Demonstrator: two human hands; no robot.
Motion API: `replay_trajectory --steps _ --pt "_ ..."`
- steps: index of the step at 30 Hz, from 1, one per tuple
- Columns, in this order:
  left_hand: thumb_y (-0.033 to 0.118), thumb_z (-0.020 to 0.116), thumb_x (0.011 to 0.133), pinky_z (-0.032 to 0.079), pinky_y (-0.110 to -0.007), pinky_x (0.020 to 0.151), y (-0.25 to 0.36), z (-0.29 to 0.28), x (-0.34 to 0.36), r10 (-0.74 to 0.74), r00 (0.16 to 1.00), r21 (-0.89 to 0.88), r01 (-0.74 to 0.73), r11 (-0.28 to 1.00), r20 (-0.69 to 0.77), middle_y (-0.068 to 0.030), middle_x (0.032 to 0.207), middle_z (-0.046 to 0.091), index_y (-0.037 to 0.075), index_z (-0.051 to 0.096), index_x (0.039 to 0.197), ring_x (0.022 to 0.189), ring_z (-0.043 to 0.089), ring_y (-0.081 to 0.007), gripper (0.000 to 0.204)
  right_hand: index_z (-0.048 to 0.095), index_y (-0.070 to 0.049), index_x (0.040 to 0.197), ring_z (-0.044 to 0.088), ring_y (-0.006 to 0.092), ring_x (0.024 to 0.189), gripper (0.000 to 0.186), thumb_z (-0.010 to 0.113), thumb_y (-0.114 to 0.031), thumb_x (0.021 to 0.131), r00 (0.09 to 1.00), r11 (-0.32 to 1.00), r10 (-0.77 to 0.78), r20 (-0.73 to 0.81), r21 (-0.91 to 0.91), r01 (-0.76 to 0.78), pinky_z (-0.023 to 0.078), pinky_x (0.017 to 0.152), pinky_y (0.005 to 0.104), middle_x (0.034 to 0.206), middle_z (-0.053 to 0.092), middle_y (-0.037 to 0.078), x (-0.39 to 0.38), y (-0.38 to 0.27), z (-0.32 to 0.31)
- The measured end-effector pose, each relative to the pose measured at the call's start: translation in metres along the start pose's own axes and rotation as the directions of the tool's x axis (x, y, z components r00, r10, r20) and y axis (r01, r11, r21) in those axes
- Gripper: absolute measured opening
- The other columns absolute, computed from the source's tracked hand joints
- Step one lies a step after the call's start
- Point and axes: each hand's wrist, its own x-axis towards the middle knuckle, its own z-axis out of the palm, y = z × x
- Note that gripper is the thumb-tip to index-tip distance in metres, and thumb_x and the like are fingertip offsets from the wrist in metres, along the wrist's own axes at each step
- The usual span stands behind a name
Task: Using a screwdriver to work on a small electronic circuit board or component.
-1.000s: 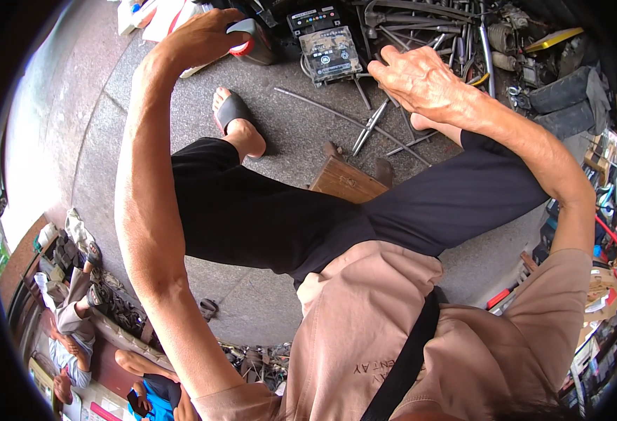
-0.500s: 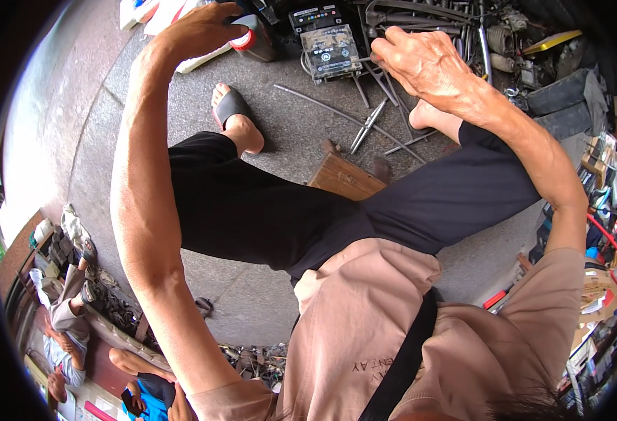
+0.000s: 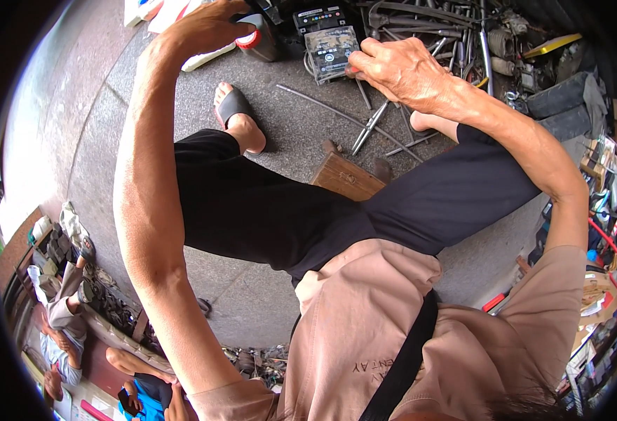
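At the top, a dusty dark battery [image 3: 331, 55] rests on the ground, its upper face grey with dirt. My right hand [image 3: 410, 69] is at its right edge, fingers curled and fingertips together; what they pinch is too small to make out. Behind it stands a second, cleaner black battery [image 3: 320, 19]. Further left, my left hand [image 3: 210, 22] reaches beside a dark bottle with a red cap [image 3: 248, 40]. Its thumb and fingers are apart, and the fingers are partly cut off by the top edge. A pair of metal rods [image 3: 369, 128] lies below the right hand.
A long thin rod [image 3: 322, 107] crosses the ground before my feet. Between my legs sits a small wooden stool [image 3: 348, 175]. Wrenches and other tools [image 3: 421, 28] pile up at the back right. Two people sit at the lower left, one in blue clothing [image 3: 148, 398].
My right hand has moved left and slightly down, closer to the dusty battery's edge. The left hand has shifted slightly right and up beside the bottle.
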Motion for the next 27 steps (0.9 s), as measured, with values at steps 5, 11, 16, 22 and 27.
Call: replay_trajectory --steps 5,11,16,22,27 --pt "0.034 0.056 0.082 0.045 -0.039 0.079 -0.014 0.005 0.000 0.037 0.998 -0.019 -0.038 0.999 -0.043 -0.0202 0.100 0.061 0.004 0.055 0.110 0.095 0.058 -0.0317 0.041 0.051 -0.006 0.078 0.057 0.0212 0.058 0.007 0.058 -0.005 0.076 1.000 1.000 -0.016 0.000 -0.003 0.016 0.043 0.048 0.0339 0.068 0.050 0.008 0.006 -0.001 0.001" --pt "0.034 0.056 0.081 0.044 -0.039 0.081 0.000 0.001 0.004 -0.015 0.999 -0.031 0.016 0.999 0.032 -0.0205 0.102 0.060 0.004 0.055 0.111 0.097 0.057 -0.0322 0.042 0.051 -0.006 0.079 0.057 0.0228 0.059 0.009 0.059 -0.008 0.076 1.000 1.000 0.007 0.020 -0.025 -0.007 0.043 0.048 0.0347 0.068 0.050 0.008 0.001 0.006 0.004" --pt "0.033 0.057 0.081 0.044 -0.039 0.080 -0.001 0.000 -0.004 0.021 1.000 -0.059 -0.021 0.998 -0.008 -0.0210 0.102 0.060 0.004 0.055 0.111 0.096 0.057 -0.0323 0.042 0.051 -0.004 0.079 0.057 0.0239 0.059 0.013 0.062 -0.011 0.075 0.999 1.000 0.018 -0.027 -0.002 -0.018 0.043 0.049 0.0344 0.069 0.050 0.009 0.003 0.010 0.004" --pt "0.032 0.058 0.080 0.046 -0.037 0.077 0.007 -0.003 0.002 -0.009 0.999 -0.034 0.010 0.999 0.034 -0.0211 0.099 0.061 0.005 0.054 0.113 0.094 0.059 -0.0311 0.043 0.053 -0.004 0.082 0.059 0.0224 0.065 0.013 0.061 -0.007 0.073 0.995 0.997 -0.070 0.070 -0.013 0.071 0.048 0.053 0.0345 0.071 0.050 0.008 0.004 0.008 0.001" --pt "0.030 0.058 0.080 0.047 -0.037 0.075 0.007 0.000 0.000 -0.029 0.999 -0.062 0.030 0.998 0.021 -0.0209 0.096 0.062 0.006 0.053 0.117 0.092 0.060 -0.0301 0.044 0.054 -0.003 0.084 0.059 0.0203 0.074 0.012 0.058 -0.004 0.072 0.985 0.990 -0.123 0.121 -0.049 0.129 0.051 0.059 0.0305 0.077 0.051 0.007 0.009 -0.005 -0.003"
